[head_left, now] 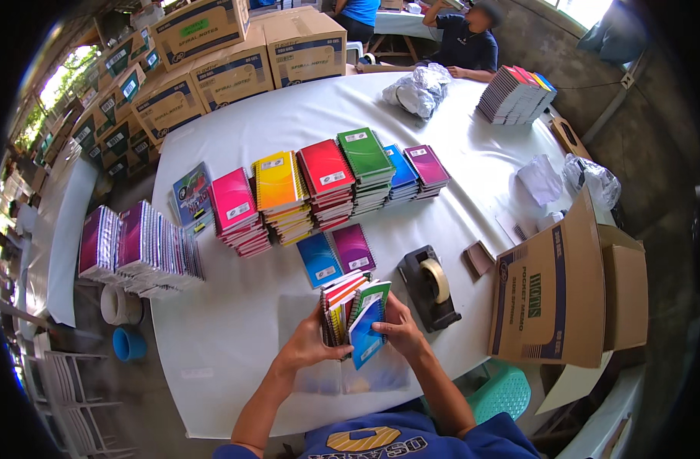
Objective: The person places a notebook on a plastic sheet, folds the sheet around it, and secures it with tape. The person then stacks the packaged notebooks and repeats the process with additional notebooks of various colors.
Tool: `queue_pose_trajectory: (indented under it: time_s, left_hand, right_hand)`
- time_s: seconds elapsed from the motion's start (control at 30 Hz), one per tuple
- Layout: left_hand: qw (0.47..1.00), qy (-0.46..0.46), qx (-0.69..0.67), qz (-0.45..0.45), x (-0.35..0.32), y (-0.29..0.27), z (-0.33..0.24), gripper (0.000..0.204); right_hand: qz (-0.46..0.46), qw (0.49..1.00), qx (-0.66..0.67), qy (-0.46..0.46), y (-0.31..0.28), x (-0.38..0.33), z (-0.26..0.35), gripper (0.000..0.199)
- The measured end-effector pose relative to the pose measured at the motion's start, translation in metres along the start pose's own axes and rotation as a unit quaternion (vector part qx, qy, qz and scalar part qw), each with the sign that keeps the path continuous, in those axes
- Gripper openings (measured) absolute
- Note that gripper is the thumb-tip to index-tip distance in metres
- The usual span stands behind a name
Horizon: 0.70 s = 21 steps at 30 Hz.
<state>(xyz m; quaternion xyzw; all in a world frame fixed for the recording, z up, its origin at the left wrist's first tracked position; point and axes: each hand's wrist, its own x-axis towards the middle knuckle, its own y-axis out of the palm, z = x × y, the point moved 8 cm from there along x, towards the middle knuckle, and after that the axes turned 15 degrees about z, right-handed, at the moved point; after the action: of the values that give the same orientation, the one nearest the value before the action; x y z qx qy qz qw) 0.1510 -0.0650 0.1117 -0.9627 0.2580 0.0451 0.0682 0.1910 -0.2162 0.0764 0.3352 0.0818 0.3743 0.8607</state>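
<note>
Between both hands, upright above the table, is a bundle of small spiral notebooks (337, 304) with red, yellow and green covers. My left hand (308, 342) wraps the bundle's left side, thumb across the lower edge. In my right hand (400, 327) a blue notebook (366, 334) is pinched against the bundle's front right, tilted. Clear plastic sleeves (373, 375) lie flat under the hands. Just beyond the bundle lie a loose blue notebook (319, 258) and a purple notebook (353, 246). Farther back stands a row of pink, yellow, red, green, blue and purple notebook stacks (325, 164).
A black tape dispenser (429, 288) sits right of my hands, near an open cardboard box (553, 287). More notebook stacks stand at the left edge (140, 249) and far right (516, 96). Crumpled plastic (417, 89) lies toward the back, where another person (469, 42) sits.
</note>
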Motion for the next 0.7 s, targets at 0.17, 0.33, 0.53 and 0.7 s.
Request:
queue_pose_trajectory:
  time_s: [0.17,0.33,0.53,0.7]
  left_hand:
    - [0.995,0.006,0.1,-0.014,-0.033,-0.003,0.023,0.116]
    - [0.995,0.083,0.048,-0.042,-0.039,-0.011,0.079,0.117]
    - [0.966,0.099,-0.23,-0.061,-0.033,0.017,0.114,0.113]
    - [0.96,0.086,-0.265,-0.014,-0.029,0.015,0.113,0.108]
  right_hand:
    - [-0.047,0.997,-0.04,-0.054,0.004,-0.028,-0.048,0.079]
    - [-0.05,0.978,-0.203,-0.009,0.007,-0.032,-0.085,0.086]
    - [-0.055,0.934,-0.352,-0.034,0.001,-0.035,-0.118,0.093]
    - [-0.071,0.913,-0.397,-0.059,-0.004,-0.039,-0.095,0.096]
